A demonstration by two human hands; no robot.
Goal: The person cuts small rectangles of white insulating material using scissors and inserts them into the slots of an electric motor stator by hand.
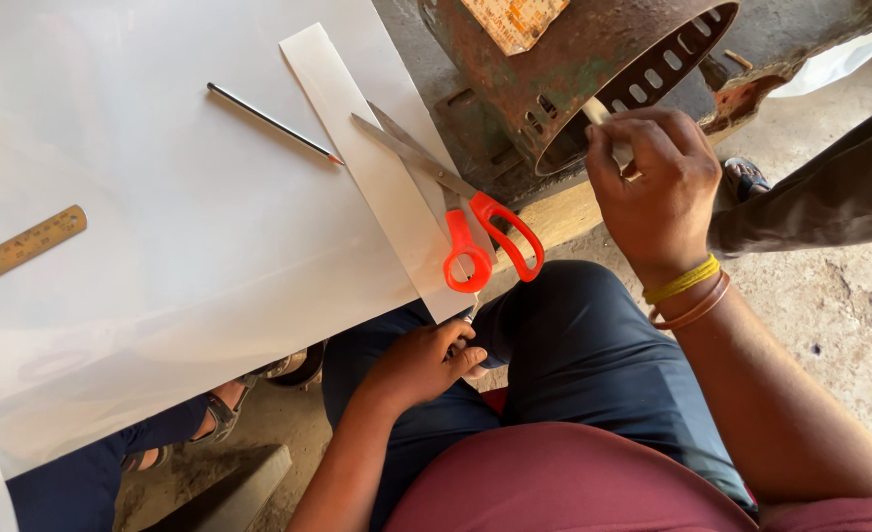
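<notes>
Head view showed the right hand (652, 192) raised in front of the person, its fingers closed around a small pale strip (608, 128), probably paper or thin plastic, which stuck out above the knuckles. The top of this strip stood at the open mouth of a rusty motor housing (564, 59), touching or almost touching its slotted rim; I could not tell which. On the wrist of that hand sat a yellow thread band (685, 280) and just below it a copper-coloured bangle (697, 307).

The left hand (421, 360) rested low on the person's lap, on dark blue trousers (583, 345). Its fingers were curled around a small thing at the bottom edge of a cut white strip (382, 167), but the thing was too hidden to name.

Just above the left hand, and to the left of the right hand, lay scissors with orange handles (485, 241) on that cut strip, their blades slightly parted and pointing up and left. The strip lay on a large white sheet (160, 256). Further left on the sheet were a dark pencil (273, 123) and, well apart near the left edge, a wooden ruler (22, 248). At the right edge came a dark sleeve (830, 197) of another person.
</notes>
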